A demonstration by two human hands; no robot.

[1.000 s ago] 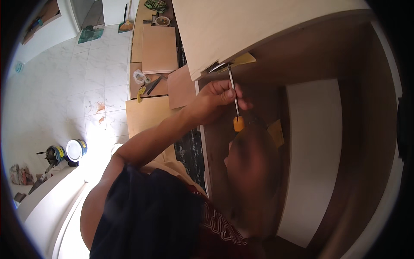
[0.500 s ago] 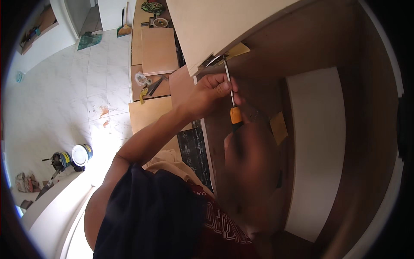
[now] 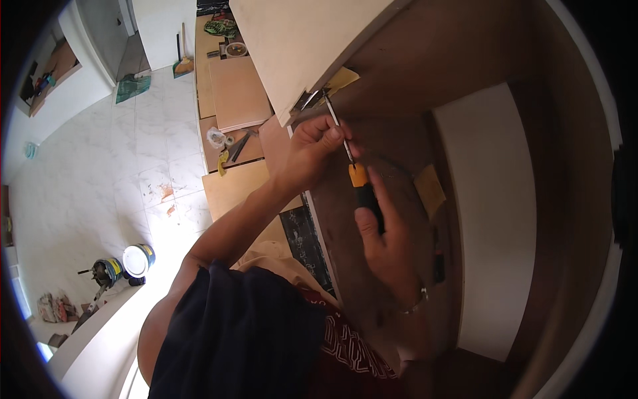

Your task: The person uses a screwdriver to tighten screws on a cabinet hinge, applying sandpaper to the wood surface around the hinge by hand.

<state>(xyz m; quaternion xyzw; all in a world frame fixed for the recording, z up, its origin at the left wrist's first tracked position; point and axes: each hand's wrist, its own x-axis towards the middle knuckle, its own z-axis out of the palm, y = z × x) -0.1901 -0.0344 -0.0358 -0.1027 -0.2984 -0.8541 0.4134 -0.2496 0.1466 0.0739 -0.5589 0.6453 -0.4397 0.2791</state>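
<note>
A screwdriver with a yellow and black handle slants upward, its tip at a metal hinge in the edge of a pale wooden panel. Its shaft passes between the thumb and fingers of my left hand, which steadies it close below the panel. My right hand is around the black part of the handle, with thumb on one side and forefinger stretched along the other. Beside the hinge, a yellowish piece sticks out from under the panel.
Brown cabinet walls and a white board enclose the right side. On the left, a worktop carries stacked wooden boards, a hammer and a bowl. Paint buckets stand on the tiled floor, with a broom farther off.
My right hand, smeared by motion before, now shows clearly on the handle. The whole view has shifted slightly, and the panel and hinge sit farther left. My left hand keeps its pinch on the shaft.
</note>
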